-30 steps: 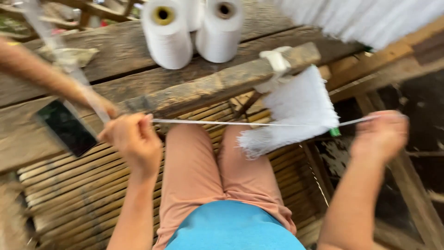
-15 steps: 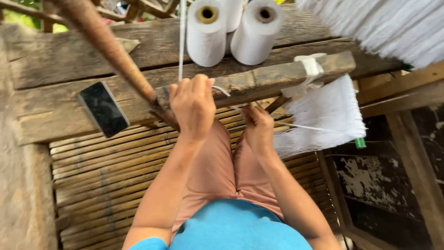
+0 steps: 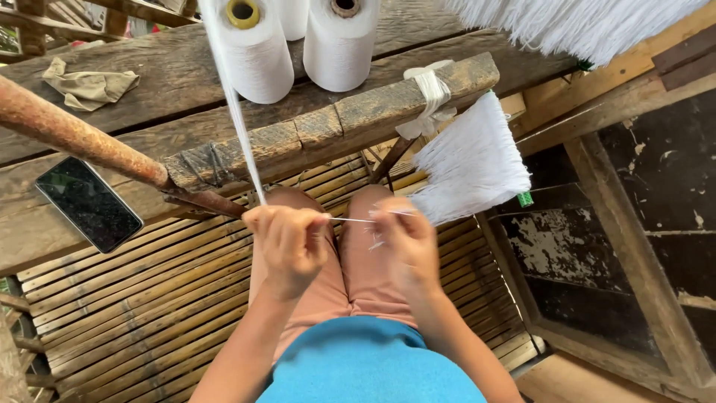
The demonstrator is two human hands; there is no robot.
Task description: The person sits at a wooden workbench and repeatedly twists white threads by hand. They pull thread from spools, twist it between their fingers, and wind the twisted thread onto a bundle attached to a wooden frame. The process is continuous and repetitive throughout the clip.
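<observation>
White cotton thread (image 3: 350, 219) at centre frame stretches between pinching left hand (image 3: 289, 242) and right hand (image 3: 406, 239), below white thread cones (image 3: 257, 48).

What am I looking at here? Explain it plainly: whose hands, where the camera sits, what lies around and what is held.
The camera sits on a seated person's head and looks down over their knees. Their left hand and right hand pinch a thin white thread stretched between them. A strand runs up to white yarn cones standing on a rough wooden beam. A bundle of cut white threads hangs tied to that beam. A dark phone and a crumpled cloth lie on the planks. A bamboo slat floor lies below.
</observation>
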